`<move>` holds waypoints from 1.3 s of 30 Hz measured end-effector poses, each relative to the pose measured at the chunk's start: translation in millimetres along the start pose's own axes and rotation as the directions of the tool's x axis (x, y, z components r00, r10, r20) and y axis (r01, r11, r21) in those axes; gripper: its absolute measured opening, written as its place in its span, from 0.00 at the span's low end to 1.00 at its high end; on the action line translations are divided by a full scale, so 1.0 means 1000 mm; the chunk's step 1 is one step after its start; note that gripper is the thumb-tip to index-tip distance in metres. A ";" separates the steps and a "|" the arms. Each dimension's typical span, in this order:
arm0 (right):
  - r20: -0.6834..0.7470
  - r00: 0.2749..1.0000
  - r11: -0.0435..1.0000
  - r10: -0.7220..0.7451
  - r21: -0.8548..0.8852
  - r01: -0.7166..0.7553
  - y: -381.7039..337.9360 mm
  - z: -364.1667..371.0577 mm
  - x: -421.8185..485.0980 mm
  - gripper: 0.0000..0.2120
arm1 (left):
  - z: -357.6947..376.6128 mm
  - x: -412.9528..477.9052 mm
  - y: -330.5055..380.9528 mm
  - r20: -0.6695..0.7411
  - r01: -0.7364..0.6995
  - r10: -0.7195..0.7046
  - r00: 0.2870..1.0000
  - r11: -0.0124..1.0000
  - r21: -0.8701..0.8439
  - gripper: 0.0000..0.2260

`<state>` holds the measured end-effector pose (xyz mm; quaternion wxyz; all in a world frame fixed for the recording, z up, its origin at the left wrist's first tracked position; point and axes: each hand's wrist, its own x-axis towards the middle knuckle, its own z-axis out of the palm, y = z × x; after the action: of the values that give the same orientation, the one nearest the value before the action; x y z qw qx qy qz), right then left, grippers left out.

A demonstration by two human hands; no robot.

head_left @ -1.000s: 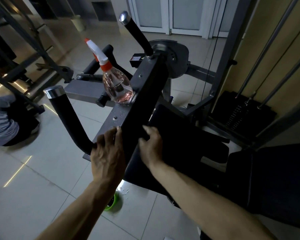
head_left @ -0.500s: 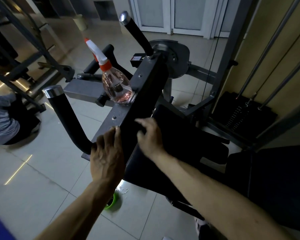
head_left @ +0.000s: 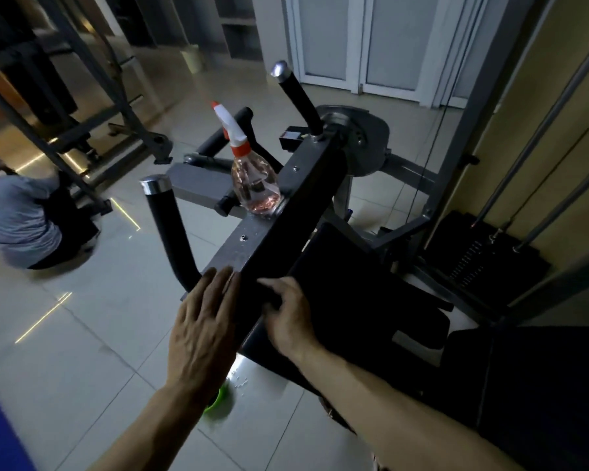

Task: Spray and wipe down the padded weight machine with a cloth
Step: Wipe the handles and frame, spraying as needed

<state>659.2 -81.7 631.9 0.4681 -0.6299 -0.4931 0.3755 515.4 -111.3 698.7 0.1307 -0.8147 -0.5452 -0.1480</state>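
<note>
Bar [head_left: 281, 212] end under flat left hand [head_left: 201, 331], right hand [head_left: 291, 321] curled at pad [head_left: 347, 283] edge

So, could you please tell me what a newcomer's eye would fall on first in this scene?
The clear spray bottle with its orange-and-white trigger stands out, upright on the machine's grey metal bar. In the foreground the left hand lies flat on the bar's near end, while the right hand curls against the black pad; what, if anything, it grips is too dark to tell.
</note>
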 end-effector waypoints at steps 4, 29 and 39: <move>-0.238 0.925 0.941 0.296 0.238 -0.240 -0.007 -0.027 0.075 0.20 | -0.018 -0.027 -0.007 -0.050 0.335 -0.351 0.935 0.921 -0.198 0.36; -0.021 0.899 0.814 0.437 0.434 -0.386 -0.027 0.033 -0.079 0.15 | 0.010 -0.012 -0.015 0.173 0.562 -0.559 0.811 0.663 -0.495 0.25; -0.275 0.743 0.768 0.610 0.436 -0.469 -0.009 0.019 0.023 0.21 | 0.018 -0.016 -0.020 0.170 0.527 -0.524 0.835 0.672 -0.520 0.28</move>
<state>644.2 -54.8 634.6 0.5286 -0.7194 -0.1068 0.4377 492.4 -110.6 677.2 -0.1573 -0.6261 -0.6907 -0.3259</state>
